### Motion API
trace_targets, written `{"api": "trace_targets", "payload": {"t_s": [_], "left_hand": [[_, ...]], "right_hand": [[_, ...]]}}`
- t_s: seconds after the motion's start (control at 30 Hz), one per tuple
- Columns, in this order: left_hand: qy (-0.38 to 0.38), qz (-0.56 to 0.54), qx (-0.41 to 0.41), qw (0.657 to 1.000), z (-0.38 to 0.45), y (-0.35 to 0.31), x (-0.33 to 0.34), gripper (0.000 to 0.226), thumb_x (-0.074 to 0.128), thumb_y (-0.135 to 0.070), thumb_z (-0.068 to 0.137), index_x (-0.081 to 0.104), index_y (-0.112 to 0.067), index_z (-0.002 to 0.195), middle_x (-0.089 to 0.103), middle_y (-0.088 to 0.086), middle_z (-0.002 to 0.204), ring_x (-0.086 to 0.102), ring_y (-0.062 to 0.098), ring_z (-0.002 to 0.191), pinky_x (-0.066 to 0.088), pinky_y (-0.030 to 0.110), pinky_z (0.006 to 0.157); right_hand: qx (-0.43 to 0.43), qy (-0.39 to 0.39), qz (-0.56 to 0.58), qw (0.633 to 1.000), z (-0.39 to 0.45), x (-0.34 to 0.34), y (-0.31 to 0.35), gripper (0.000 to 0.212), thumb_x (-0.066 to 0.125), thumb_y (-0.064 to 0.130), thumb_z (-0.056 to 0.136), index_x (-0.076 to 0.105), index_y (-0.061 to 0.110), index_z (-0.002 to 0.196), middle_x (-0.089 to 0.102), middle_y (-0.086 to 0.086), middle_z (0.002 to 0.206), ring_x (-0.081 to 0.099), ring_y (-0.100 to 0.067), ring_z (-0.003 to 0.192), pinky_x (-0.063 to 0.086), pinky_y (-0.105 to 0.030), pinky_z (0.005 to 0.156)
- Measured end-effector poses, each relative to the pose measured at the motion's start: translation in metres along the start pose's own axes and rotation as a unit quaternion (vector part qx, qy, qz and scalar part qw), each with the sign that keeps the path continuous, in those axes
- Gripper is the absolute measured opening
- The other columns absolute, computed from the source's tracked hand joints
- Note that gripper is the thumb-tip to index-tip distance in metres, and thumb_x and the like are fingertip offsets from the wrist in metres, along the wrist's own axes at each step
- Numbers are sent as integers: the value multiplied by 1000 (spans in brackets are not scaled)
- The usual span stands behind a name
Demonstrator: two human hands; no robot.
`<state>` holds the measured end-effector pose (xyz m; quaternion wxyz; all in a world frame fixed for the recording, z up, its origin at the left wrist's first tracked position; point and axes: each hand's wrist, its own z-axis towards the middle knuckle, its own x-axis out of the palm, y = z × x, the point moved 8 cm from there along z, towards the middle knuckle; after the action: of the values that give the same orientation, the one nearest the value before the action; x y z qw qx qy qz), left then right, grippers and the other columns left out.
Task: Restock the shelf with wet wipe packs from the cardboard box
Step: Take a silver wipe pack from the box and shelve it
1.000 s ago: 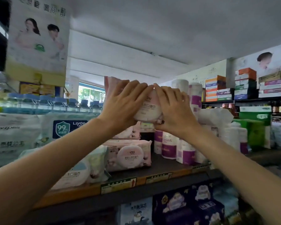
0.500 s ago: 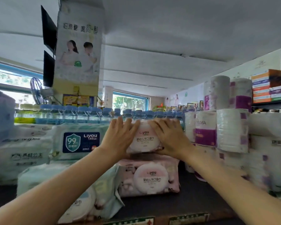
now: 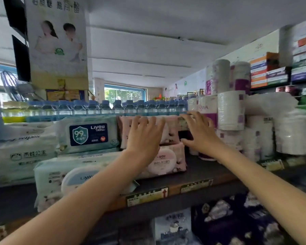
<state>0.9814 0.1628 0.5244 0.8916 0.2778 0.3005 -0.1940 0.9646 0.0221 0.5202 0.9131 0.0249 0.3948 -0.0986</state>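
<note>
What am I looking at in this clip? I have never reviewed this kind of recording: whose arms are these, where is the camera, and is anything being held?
There is no machine here. A person wears a wide-angle camera on the head, so there is only one view and the two bare arms reaching in from the bottom are their own. The left hand lies open-fingered against the front of a pink wet wipe pack that sits on top of another pink pack on the dark shelf. The right hand is spread at that upper pack's right end. Neither hand is closed around anything; they look to be pressing the pack into place. Left of it stand pale green and white wipe packs, right of it stacked paper rolls, and behind them a row of blue-capped bottles. The cardboard box is not in view.
</note>
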Motion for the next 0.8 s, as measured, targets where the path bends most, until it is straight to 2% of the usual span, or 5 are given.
{"api": "trace_targets", "payload": {"t_s": [0.2,0.3,0.4,0.6,0.8], "left_hand": [[6,-197,100,975,-54,-87,-39,44,47,-26,88,36,-13,129,60,7,120,57,30,109,34,41,97],[23,-242,221,944,-97,-171,-50,48,46,-27,92,30,-11,134,60,8,118,59,31,102,36,35,74],[62,-270,319,906,-153,-262,-65,56,47,-28,93,23,-10,140,60,11,117,60,31,99,36,35,70],[126,-313,532,776,-308,-430,-129,62,49,-29,91,21,-12,143,52,13,130,54,34,115,45,40,89],[161,-314,645,678,-427,-532,-182,52,46,-26,91,28,-15,139,51,11,134,53,35,117,45,42,90]], "right_hand": [[103,-102,35,989,-118,-78,-26,43,45,21,85,46,12,128,46,-11,126,48,-31,114,37,-46,94],[144,-3,-25,989,-210,-94,-36,49,50,17,91,33,16,137,38,-7,131,50,-25,107,42,-42,91],[223,106,-65,967,-325,-116,-59,56,50,17,93,23,19,142,30,-8,135,54,-22,78,43,-36,67],[488,330,-97,802,-614,-186,-122,55,55,20,91,29,15,139,43,-9,128,53,-24,103,43,-32,82],[655,363,-68,659,-846,-250,-108,32,50,10,90,50,9,123,64,-12,106,59,-24,92,45,-30,78]]}}
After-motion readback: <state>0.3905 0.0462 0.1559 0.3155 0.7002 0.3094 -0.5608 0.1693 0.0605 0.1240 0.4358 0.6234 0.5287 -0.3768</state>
